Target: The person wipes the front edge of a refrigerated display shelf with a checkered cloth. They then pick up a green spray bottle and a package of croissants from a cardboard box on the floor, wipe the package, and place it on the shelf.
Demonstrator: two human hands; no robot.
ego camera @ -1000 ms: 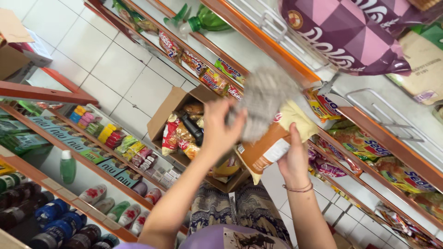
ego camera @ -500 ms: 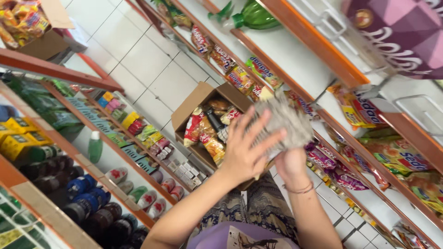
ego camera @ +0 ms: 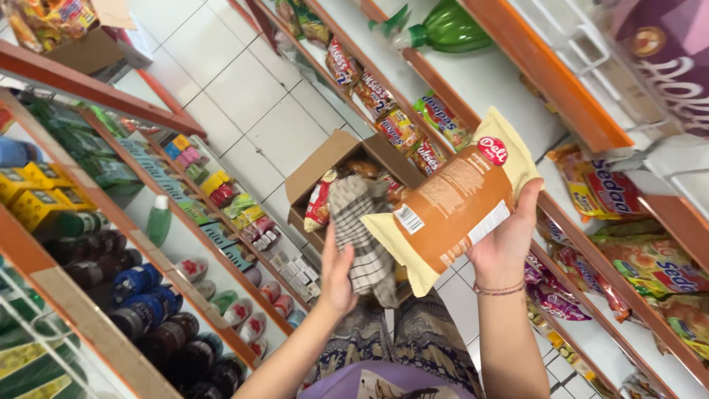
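My right hand (ego camera: 507,240) holds up an orange and cream snack bag (ego camera: 450,201), its back side facing me. My left hand (ego camera: 338,275) grips a checked grey and white cloth (ego camera: 360,235) that hangs just left of the bag and touches its lower edge. Both hands are raised in front of me in a shop aisle. Below them an open cardboard box (ego camera: 336,159) with snack packets stands on the white tiled floor.
Orange-edged shelves (ego camera: 561,89) with noodle and snack packets run along the right. Shelves on the left (ego camera: 96,89) carry dark bottles, small packets and boxes. A green bottle (ego camera: 443,28) lies on an upper right shelf. My patterned trousers show below.
The cloth was over the bag, rubbing it. Now my left hand has drawn the cloth down and left, and the bag is uncovered and held higher.
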